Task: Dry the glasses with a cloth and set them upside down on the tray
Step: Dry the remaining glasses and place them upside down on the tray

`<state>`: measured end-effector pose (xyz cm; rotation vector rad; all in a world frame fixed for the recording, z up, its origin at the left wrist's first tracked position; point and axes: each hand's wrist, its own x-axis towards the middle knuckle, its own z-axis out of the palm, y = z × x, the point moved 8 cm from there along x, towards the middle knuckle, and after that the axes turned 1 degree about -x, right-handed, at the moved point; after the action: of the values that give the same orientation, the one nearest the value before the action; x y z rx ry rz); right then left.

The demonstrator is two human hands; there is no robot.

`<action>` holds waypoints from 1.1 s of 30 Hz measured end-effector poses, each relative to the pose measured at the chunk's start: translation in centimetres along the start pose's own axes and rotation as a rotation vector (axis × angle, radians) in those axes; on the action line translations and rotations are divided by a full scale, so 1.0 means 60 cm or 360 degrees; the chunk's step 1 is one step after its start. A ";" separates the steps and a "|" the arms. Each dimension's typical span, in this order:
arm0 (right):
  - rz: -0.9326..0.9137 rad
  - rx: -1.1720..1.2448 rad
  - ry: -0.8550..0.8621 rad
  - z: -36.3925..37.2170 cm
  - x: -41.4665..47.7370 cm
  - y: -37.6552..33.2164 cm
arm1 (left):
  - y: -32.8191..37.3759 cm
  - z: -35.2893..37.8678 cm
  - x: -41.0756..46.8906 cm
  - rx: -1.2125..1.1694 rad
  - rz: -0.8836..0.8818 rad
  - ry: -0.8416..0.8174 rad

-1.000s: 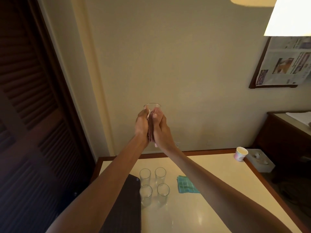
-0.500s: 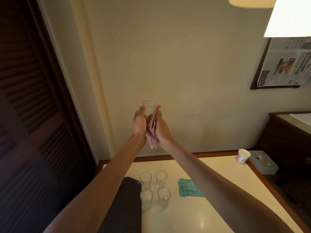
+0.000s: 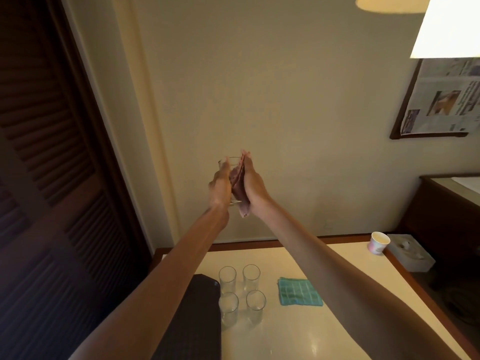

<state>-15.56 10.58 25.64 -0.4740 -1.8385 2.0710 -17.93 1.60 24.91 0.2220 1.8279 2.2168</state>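
Right hand [image 3: 253,181] has flattened since half a second ago: fingers now straight, pointing to 12 o'clock, and the pink cloth [image 3: 239,188] hangs lower below the palm. Left hand [image 3: 220,187] grips the held glass [image 3: 233,160], fingers curled round its wall and thumb near the rim. Glass is upright in the air, well above the table [image 3: 298,333]. Right palm presses the cloth flat on the glass's 3 o'clock side; it does not pinch it.

Step is likely outer-wall wiping. To do it well: turn the glass in the left grip so the cloth covers the whole wall, then push cloth inside and wipe the base. Keep a firm hold, since wet glass slips.

Four glasses [image 3: 227,279] wait upright on the table, with the tray [image 3: 197,307] at their 9 o'clock and a teal cloth [image 3: 298,292] at 3 o'clock.
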 end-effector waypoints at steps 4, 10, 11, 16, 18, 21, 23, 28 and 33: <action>-0.0394 -0.0440 0.0038 0.008 -0.033 0.010 | -0.001 -0.010 0.003 -0.0116 -0.0041 -0.0032; -0.0935 -0.0802 0.0217 -0.012 -0.016 -0.052 | -0.011 0.007 -0.003 -0.0287 -0.0139 -0.0195; -0.0808 -0.0675 0.0213 -0.021 -0.009 -0.057 | -0.007 0.011 -0.006 -0.0263 -0.0136 -0.0197; -0.0021 0.0079 0.0014 -0.028 0.010 -0.028 | 0.020 0.024 -0.018 -0.0047 0.0038 -0.0111; 0.0080 0.0023 0.0037 -0.018 0.010 -0.012 | 0.013 0.018 -0.008 -0.0027 0.0048 -0.0062; -0.0041 -0.0173 0.0034 0.001 -0.002 0.012 | 0.000 -0.002 0.014 -0.0154 -0.0008 0.0023; -0.0352 -0.0409 0.0048 0.009 -0.028 0.001 | -0.006 -0.009 0.021 -0.0218 -0.0044 0.0061; -0.0950 -0.0746 0.0267 0.002 -0.042 -0.050 | 0.003 -0.007 -0.001 -0.0313 -0.0190 0.0017; -0.0459 -0.0474 0.0193 -0.022 -0.007 -0.045 | 0.015 0.001 -0.010 -0.0191 -0.0117 -0.0026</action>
<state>-14.52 11.88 28.20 -0.3712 -2.0156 1.5588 -17.44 1.31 25.85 0.1469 1.6606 2.2572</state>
